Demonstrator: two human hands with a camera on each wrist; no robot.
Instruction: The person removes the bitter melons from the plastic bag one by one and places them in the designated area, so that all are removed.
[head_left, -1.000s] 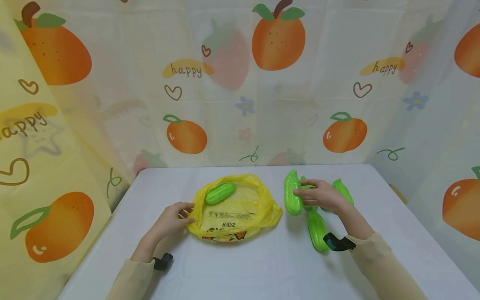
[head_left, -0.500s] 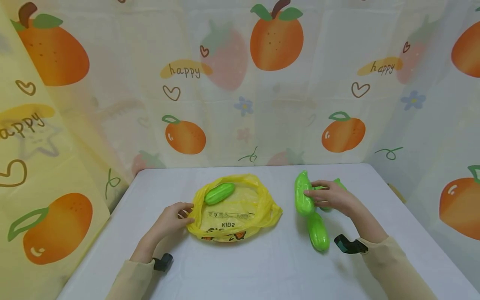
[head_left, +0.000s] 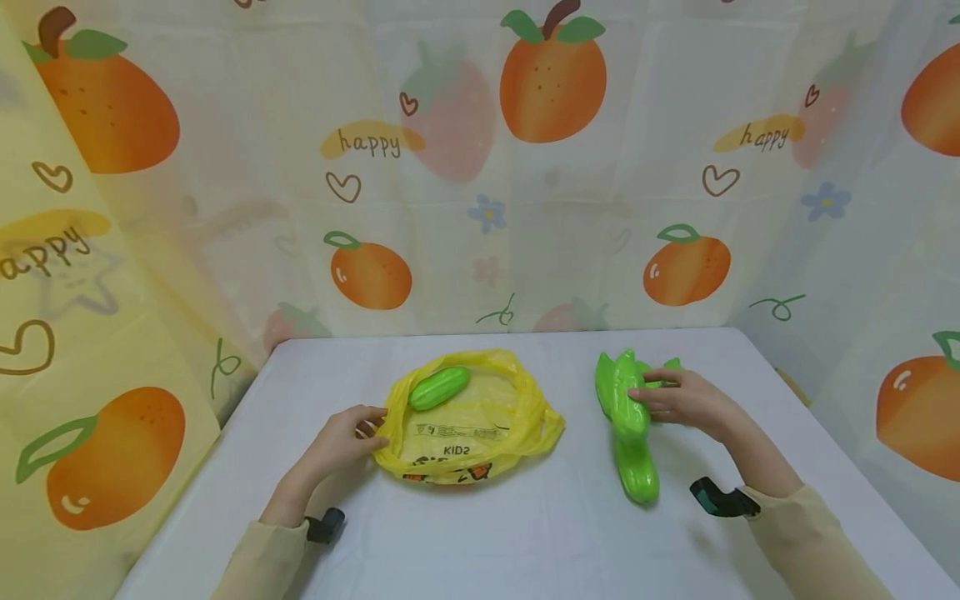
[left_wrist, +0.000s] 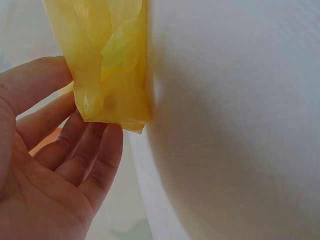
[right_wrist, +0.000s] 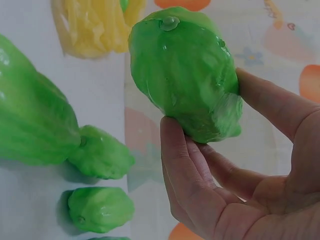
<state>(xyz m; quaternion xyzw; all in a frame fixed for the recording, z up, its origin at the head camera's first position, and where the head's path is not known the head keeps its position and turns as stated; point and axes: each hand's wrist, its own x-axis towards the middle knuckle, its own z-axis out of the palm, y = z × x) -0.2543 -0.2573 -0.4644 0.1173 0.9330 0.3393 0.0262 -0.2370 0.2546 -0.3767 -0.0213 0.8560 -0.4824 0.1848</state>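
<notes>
My left hand (head_left: 343, 440) pinches the left rim of a yellow plastic bag (head_left: 542, 425) lying with its mouth spread wide. In the left wrist view, thumb and fingers lie on either side of the bag's edge (left_wrist: 95, 95). Inside the bag rests a green cucumber-like vegetable (head_left: 439, 388). My right hand (head_left: 693, 404) holds a glossy, bumpy green bitter melon (right_wrist: 182, 75) between thumb and fingers, raised above the table. Beneath and around it lie several similar bitter melons, one nearer me (head_left: 637, 477) and others partly hidden by the hand and the held one.
A white-covered table (head_left: 480, 542) carries everything. Fruit-printed curtains (head_left: 450, 250) hang behind it and along both sides. In the right wrist view, a large bitter melon (right_wrist: 30, 110) and smaller-looking ones (right_wrist: 101, 209) lie on the table.
My right hand has moved to the right with the bitter melon, away from the bag and over the other melons. The left hand and the bag have stayed put.
</notes>
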